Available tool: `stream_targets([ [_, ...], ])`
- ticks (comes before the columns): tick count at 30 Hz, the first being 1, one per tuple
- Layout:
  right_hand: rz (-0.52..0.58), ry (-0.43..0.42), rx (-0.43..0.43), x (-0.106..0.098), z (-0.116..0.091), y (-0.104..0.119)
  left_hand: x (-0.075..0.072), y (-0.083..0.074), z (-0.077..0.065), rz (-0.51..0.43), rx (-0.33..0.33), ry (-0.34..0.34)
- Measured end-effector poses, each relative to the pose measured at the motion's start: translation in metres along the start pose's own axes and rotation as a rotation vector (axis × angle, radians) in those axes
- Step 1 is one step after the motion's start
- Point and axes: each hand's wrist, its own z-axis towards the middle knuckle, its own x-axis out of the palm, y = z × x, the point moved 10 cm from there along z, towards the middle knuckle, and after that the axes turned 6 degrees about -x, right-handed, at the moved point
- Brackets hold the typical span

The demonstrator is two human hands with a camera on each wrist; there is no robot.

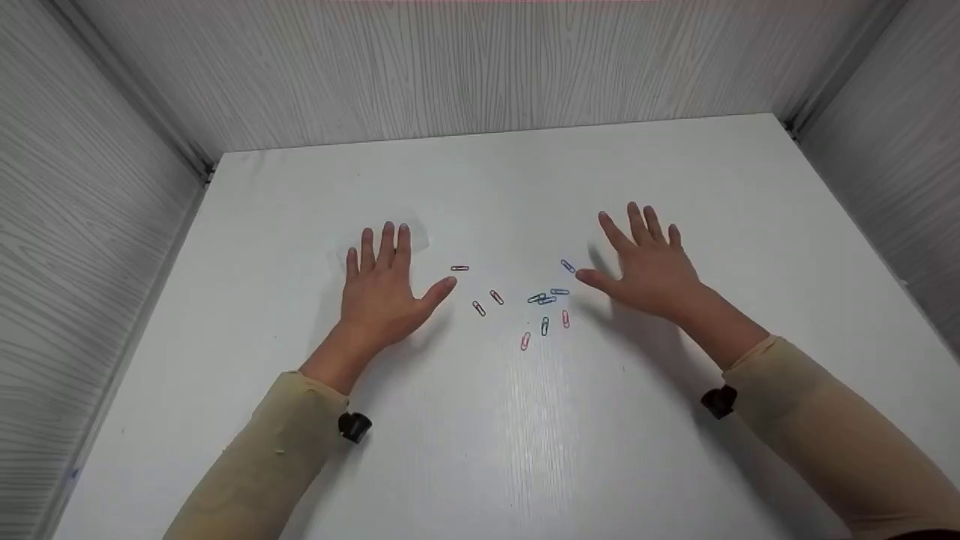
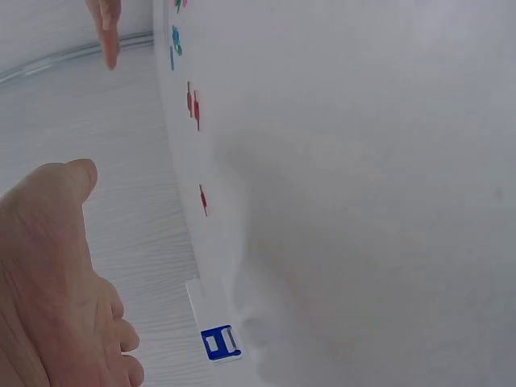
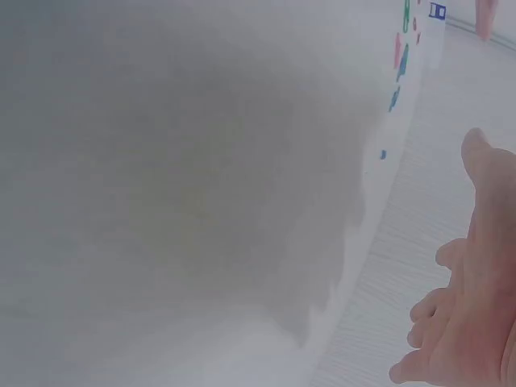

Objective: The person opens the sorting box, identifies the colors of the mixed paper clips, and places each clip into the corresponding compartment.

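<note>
Both hands hover over the white table with fingers straight and spread, holding nothing. My left hand (image 1: 382, 296) overlaps a clear, flat plastic piece (image 1: 415, 232) in the head view; the left wrist view shows a blue-marked label (image 2: 219, 343) on it. Near that thumb lies a dark red paper clip (image 1: 460, 268), with two more red clips (image 1: 478, 308) to its right. My right hand (image 1: 649, 266) has its thumb tip close by a blue paper clip (image 1: 568, 266). Between the hands lie several blue-green clips (image 1: 547, 300), a dark green clip (image 1: 544, 326) and two pink clips (image 1: 526, 341).
Pale wood-grain panels stand behind the table (image 1: 465, 450) and along both sides, the back panel (image 1: 480, 67) meeting its far edge. Each sleeve carries a small black device (image 1: 355, 427) at the wrist.
</note>
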Motion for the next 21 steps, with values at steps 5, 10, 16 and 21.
stream_targets([
  [5, -0.002, -0.004, -0.04, -0.009, 0.014, 0.018, -0.013, 0.012, 0.001, -0.028, 0.0, -0.027],
  [10, -0.024, -0.023, -0.098, -0.018, 0.037, 0.049, -0.021, 0.029, 0.001, -0.043, -0.02, -0.047],
  [16, -0.009, -0.024, -0.203, -0.015, 0.065, 0.095, -0.019, 0.048, -0.003, -0.053, -0.052, -0.032],
  [21, -0.028, 0.038, -0.268, -0.002, 0.086, 0.129, -0.015, 0.059, -0.005, -0.05, -0.065, -0.017],
])
